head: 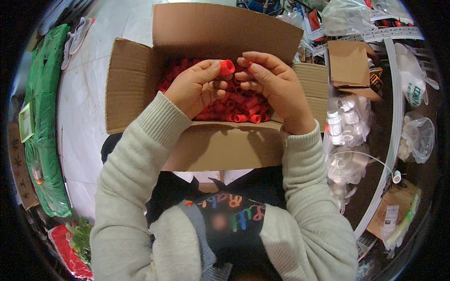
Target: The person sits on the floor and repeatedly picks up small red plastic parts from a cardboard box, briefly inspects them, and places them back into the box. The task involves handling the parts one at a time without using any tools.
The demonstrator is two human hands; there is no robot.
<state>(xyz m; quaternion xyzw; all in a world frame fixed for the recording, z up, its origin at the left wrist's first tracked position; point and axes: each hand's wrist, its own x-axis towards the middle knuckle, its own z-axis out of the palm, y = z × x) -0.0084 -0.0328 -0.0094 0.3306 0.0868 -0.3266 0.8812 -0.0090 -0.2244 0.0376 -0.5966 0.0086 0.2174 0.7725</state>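
Between the thumb and fingers of my left hand (200, 82) is a short red plastic tube (227, 67), its open end turned toward my other hand. My right hand (272, 79) pinches a small red piece (250, 66), mostly hidden by the fingers. Both hands are above an open cardboard box (225, 147) with its flaps folded outward. Many loose red plastic tubes (242, 105) lie in the box, and a couple rest near its front edge.
At the left, a long green plastic-wrapped bundle (47, 116) lies by a pair of light shoes (75, 38). On the right are metal shelving (392, 116), a smaller cardboard box (348, 65) and bagged clear containers (346, 121). A red bag (68, 253) with green leaves sits lower left.
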